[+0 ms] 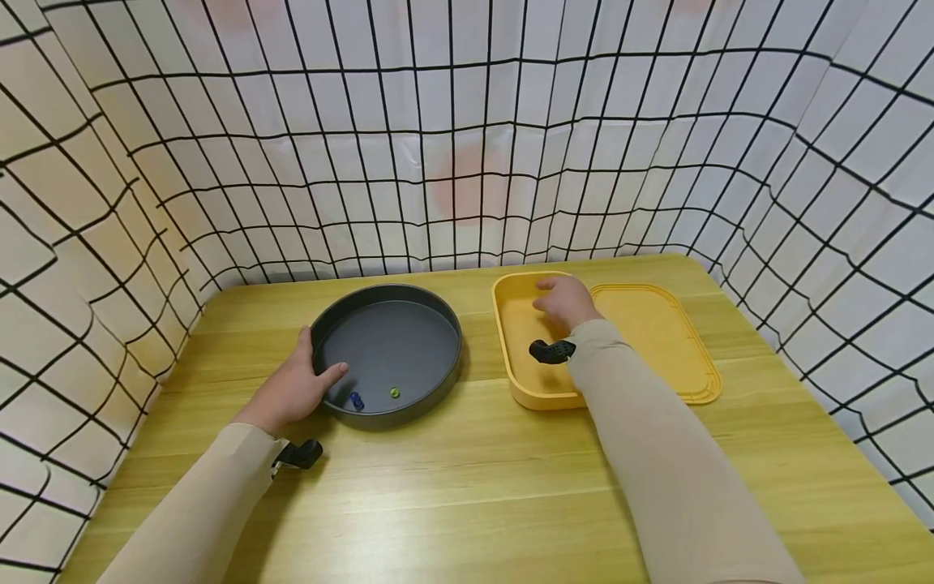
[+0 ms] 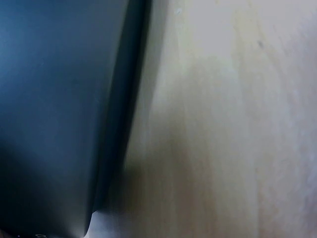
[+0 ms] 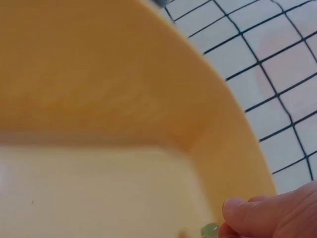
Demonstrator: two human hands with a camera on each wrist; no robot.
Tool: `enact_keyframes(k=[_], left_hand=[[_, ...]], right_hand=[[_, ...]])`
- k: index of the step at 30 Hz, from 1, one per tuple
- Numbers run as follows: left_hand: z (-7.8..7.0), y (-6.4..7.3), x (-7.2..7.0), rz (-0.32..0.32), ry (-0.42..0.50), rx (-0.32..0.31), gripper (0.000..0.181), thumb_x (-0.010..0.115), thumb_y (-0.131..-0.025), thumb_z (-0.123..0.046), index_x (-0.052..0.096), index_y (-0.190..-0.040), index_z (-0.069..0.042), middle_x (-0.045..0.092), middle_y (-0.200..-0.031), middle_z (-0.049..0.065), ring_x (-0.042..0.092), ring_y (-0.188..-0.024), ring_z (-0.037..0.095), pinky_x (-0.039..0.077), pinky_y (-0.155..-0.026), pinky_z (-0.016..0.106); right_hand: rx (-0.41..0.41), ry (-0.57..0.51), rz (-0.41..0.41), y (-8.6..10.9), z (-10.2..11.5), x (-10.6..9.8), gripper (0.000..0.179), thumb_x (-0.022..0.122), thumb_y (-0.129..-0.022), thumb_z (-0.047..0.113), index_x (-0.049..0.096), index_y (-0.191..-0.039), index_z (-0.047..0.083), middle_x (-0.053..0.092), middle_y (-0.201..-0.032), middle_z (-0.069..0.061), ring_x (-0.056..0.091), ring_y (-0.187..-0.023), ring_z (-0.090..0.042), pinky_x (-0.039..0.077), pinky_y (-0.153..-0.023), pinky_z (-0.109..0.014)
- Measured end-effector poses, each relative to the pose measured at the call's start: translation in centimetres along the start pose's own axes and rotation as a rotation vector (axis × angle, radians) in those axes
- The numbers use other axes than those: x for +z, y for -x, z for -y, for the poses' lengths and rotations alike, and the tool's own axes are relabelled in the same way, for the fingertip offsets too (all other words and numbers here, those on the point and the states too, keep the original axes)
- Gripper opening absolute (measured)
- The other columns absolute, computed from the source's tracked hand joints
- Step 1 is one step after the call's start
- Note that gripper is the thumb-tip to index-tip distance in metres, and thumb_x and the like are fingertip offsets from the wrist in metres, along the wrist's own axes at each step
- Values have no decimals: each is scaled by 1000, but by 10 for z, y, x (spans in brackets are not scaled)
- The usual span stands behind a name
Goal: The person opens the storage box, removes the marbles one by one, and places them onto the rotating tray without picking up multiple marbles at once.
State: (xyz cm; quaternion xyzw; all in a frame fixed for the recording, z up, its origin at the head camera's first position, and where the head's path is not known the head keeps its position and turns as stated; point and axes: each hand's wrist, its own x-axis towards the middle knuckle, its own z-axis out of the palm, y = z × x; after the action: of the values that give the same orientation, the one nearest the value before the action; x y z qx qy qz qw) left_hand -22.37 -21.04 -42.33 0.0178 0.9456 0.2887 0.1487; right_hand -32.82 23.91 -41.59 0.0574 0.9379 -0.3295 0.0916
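At the left, a round dark grey pan [image 1: 387, 345] stands on the table, its wall also showing in the left wrist view. My left hand [image 1: 292, 388] holds its left rim, thumb over the inside and fingers along the outer wall. Inside the pan lie a small dark blue piece [image 1: 356, 401] and a yellow-green bead [image 1: 395, 392]. My right hand [image 1: 567, 302] reaches into a yellow rectangular box [image 1: 520, 324]. In the right wrist view its thumb and fingers pinch a small green bead [image 3: 210, 230] near the box's end wall; the fingers are partly cut off.
A flat yellow lid [image 1: 645, 332] lies on the wooden table [image 1: 409, 495] just right of the box. White sheeting with a black grid [image 1: 467, 146] encloses the back and both sides. A black camera mount [image 1: 301, 454] juts from the left wrist, and another [image 1: 552, 352] from the right.
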Motion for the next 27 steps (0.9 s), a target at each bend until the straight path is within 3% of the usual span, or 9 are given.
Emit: enact_keyframes(k=[1, 4, 6, 14, 20, 22, 24, 27], left_hand=[[0, 0, 0, 1, 0, 0, 112, 48, -104, -67, -28, -163, -9, 0, -173, 30, 19, -157, 54, 22, -126, 68], [0, 0, 0, -1, 1, 0, 112, 48, -104, -67, -27, -164, -9, 1, -174, 29, 20, -157, 53, 22, -126, 67], [0, 0, 1, -2, -3, -1, 112, 48, -104, -67, -27, -164, -9, 1, -174, 29, 21, -157, 53, 23, -126, 67], [-1, 0, 1, -10, 2, 2, 110, 50, -105, -63, -24, -165, -7, 0, -174, 28, 20, -157, 52, 22, -127, 66], [-1, 1, 1, -13, 2, 3, 109, 50, -106, -62, -24, -164, -7, -1, -174, 28, 19, -158, 52, 21, -127, 66], [-1, 1, 1, -13, 4, 3, 109, 50, -106, -62, -24, -164, -6, -1, -174, 28, 19, -158, 52, 21, -127, 66], [0, 1, 0, -12, 2, 2, 109, 50, -106, -62, -24, -164, -6, -1, -174, 29, 19, -158, 52, 21, -127, 66], [0, 1, 0, -11, 2, -1, 109, 50, -106, -62, -24, -164, -7, 0, -174, 29, 19, -158, 52, 21, -127, 66]], right_hand=[[3, 13, 7, -1, -3, 1, 53, 61, -105, 18, 51, -157, 9, 46, -164, -16, 50, -142, -42, 48, -112, -50], [-1, 67, 15, -4, -8, 2, 54, 60, -105, 18, 50, -156, 5, 46, -164, -17, 35, -154, -41, 35, -126, -51], [-10, 106, 15, -3, -11, 2, 54, 60, -104, 18, 51, -155, 3, 48, -162, -19, 36, -154, -41, 33, -127, -51], [-25, 176, 2, 0, -11, 4, 52, 61, -102, 16, 54, -152, 0, 55, -155, -20, 54, -140, -40, 45, -118, -48], [-13, 176, 15, 0, -11, 6, 47, 61, -104, 19, 60, -148, 5, 57, -154, -17, 56, -138, -38, 48, -115, -47], [-5, 157, 20, 0, -11, 7, 45, 61, -104, 21, 63, -146, 6, 59, -152, -17, 60, -131, -35, 50, -112, -46], [12, 119, 29, -1, -11, 9, 43, 62, -104, 23, 65, -145, 8, 64, -148, -16, 69, -112, -29, 52, -108, -45], [15, 109, 34, 0, -9, 11, 42, 62, -104, 24, 67, -144, 10, 66, -145, -15, 70, -105, -27, 52, -110, -46]])
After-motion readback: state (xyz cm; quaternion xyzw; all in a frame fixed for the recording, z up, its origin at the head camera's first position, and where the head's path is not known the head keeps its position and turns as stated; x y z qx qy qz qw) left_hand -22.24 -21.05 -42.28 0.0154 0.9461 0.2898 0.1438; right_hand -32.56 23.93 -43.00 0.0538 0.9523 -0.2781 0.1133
